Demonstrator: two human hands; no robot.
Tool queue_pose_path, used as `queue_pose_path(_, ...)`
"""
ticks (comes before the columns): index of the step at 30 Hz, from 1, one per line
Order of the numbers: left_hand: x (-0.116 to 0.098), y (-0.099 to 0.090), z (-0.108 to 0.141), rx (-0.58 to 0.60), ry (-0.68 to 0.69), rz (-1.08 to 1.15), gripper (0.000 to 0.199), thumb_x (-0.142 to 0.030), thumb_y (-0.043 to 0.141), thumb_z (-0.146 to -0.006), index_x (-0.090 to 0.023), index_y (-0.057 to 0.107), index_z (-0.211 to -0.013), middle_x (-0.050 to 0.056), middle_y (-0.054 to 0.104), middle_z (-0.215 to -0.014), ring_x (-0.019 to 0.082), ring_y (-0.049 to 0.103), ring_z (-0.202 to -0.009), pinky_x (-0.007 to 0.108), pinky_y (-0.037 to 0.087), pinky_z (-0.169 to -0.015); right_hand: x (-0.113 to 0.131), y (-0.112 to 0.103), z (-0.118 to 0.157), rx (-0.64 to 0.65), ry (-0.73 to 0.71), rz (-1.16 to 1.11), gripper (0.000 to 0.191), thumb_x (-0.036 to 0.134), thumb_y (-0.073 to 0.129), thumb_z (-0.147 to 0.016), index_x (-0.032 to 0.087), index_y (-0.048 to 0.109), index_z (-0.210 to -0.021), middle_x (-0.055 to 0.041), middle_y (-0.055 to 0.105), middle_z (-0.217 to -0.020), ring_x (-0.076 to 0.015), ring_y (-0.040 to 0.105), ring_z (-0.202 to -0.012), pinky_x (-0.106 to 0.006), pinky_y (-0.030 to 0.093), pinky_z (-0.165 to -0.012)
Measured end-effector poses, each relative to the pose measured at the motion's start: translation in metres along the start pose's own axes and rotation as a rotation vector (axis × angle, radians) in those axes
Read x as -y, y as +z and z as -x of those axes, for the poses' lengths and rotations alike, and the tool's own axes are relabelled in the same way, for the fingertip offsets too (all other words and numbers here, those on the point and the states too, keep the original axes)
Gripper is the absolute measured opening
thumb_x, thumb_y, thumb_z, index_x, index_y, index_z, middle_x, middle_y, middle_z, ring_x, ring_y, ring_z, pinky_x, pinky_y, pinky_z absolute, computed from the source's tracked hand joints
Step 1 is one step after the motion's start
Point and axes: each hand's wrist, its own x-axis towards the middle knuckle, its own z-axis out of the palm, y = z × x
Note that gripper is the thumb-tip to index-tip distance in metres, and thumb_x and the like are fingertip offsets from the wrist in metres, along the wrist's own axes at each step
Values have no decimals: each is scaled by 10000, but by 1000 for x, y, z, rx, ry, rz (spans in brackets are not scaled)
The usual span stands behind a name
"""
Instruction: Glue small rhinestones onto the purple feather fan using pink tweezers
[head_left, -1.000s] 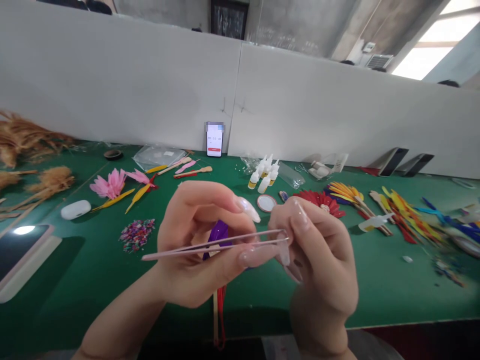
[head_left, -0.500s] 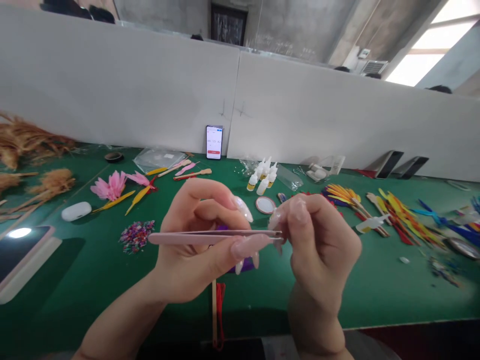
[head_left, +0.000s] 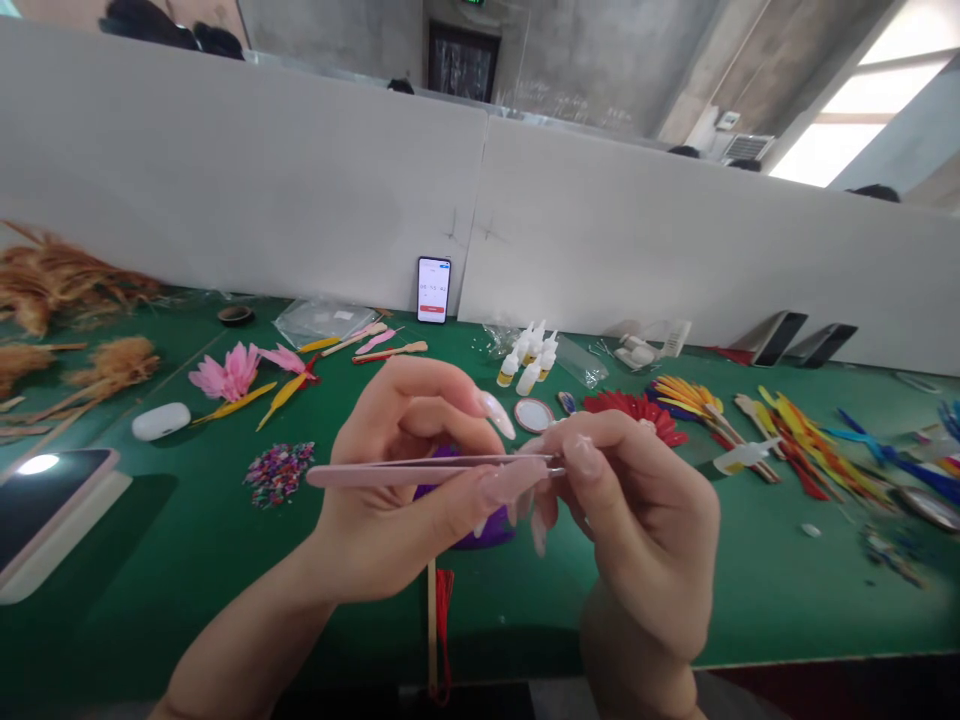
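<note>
My left hand [head_left: 397, 530] is closed around pink tweezers [head_left: 375, 477], its thumb along the lower arm. Their thin metal tips point right and stand slightly apart. At those tips the thumb and forefinger of my right hand [head_left: 649, 520] are pinched together. Whatever small thing they may hold is hidden. Beneath both hands lies a purple thing [head_left: 487, 532], mostly covered by my fingers. A thin wooden handle [head_left: 432, 630] and a red tassel [head_left: 445, 610] extend from below it toward me.
Colourful beads [head_left: 279, 474] lie left of my hands, below pink feathers [head_left: 229, 372]. White glue bottles [head_left: 529, 365] stand behind, near a propped phone [head_left: 433, 290]. Red feathers [head_left: 637, 412], yellow feathers [head_left: 686, 393] and another glue bottle [head_left: 742, 457] are right. A white partition [head_left: 262, 170] closes off the back.
My right hand has shifted slightly left and its fingers have come onto the tweezer tips. The view has tilted a little, and more of the red feathers and purple thing shows.
</note>
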Motion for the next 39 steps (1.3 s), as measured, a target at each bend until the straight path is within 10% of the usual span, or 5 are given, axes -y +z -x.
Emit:
queue_pose_path(17, -5, -13, -2, -168, 5, 18, 149, -258, 765, -889, -277, 647, -977, -50, 635, -652, 109, 592, -513, 225, 469, -409, 2, -6, -6, -224, -42, 270, 456, 269, 509, -1058, 201, 464, -609, 55, 450, -492, -66, 429, -413, -214, 329, -397)
queue_pose_path(23, -7, -18, -6, -185, 14, -52, 140, -241, 770, -881, -269, 661, -966, -55, 631, -661, 103, 614, -518, 216, 493, -417, 3, -22, -14, -92, 51, 480, 252, 261, 688, -947, 205, 689, -702, 44, 691, -594, -64, 596, -460, -175, 455, -458)
queue_pose_path(31, -8, -20, 0, 27, 17, -234, 314, -98, 815, -791, -295, 784, -1034, -38, 796, -930, 140, 762, -774, 185, 662, -691, -7, -2, -11, 65, 157, -53, 425, 379, 571, -1027, 198, 660, -652, 23, 618, -530, -84, 549, -429, -205, 427, -410)
queue_pose_path(39, -7, -16, -1, 132, 253, -443, 124, -180, 755, -884, -219, 758, -1002, -33, 799, -869, 108, 737, -704, 171, 615, -584, -12, 5, -10, 156, 319, -483, 515, 509, 529, -1018, 204, 566, -605, 40, 538, -473, -51, 420, -319, -159, 294, -286)
